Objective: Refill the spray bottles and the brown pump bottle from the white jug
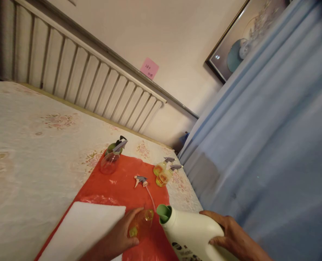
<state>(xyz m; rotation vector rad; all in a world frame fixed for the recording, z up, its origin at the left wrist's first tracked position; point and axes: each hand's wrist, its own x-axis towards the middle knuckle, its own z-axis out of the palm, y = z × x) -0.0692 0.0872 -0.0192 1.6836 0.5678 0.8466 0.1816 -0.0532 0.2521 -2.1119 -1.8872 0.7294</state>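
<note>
My left hand (pixel 128 232) is wrapped round a clear spray bottle without its top (pixel 143 223), with a little yellow-green liquid low inside. In my right hand (pixel 228 232) is a large pale-green jug (pixel 193 230), tipped so that its green spout (pixel 164 213) points at the small bottle's open mouth. Spout and mouth are close but apart, and I see no stream between them. A loose trigger sprayer head (pixel 141 180) with its thin tube lies on the red sheet (pixel 117 188) just beyond.
Two spray bottles (pixel 163 177) with yellowish liquid stand at the red sheet's right edge. A clear spray bottle (pixel 110 161) and a dark green pump bottle (pixel 119 148) stand at its far left corner. A white board (pixel 81 228) lies front left. A blue curtain (pixel 259 156) hangs at right.
</note>
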